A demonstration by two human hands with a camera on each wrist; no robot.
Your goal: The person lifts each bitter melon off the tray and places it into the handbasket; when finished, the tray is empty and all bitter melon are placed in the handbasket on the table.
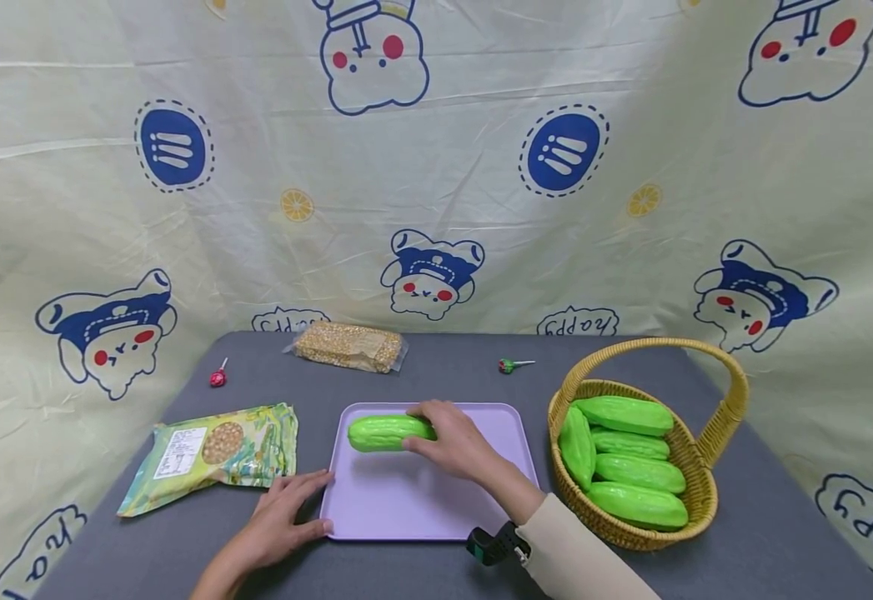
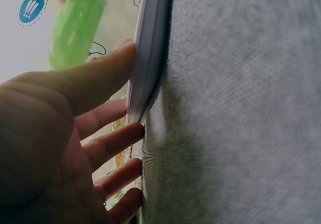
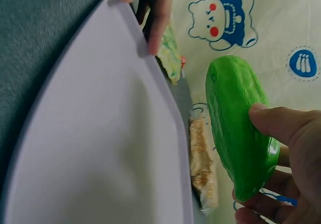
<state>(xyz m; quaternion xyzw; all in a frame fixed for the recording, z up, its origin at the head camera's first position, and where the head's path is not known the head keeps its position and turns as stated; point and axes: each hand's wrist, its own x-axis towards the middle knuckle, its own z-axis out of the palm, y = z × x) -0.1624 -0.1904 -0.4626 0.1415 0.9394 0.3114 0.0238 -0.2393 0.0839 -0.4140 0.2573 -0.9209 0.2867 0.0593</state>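
Note:
My right hand grips one end of a plump, ridged green cucumber. It is held above the far half of a lilac tray. In the right wrist view, the thumb presses on the near side of the cucumber, and the fingers curl behind it. At the tray's left edge, near the front corner, rests my left hand. Its fingers are extended and spread in the left wrist view, with the thumb touching the tray's side. The left hand holds nothing.
Right of the tray stands a wicker basket with several green cucumbers. A yellow-green printed bag lies to the left. Behind are a clear bag of grains, a red lollipop and a green lollipop.

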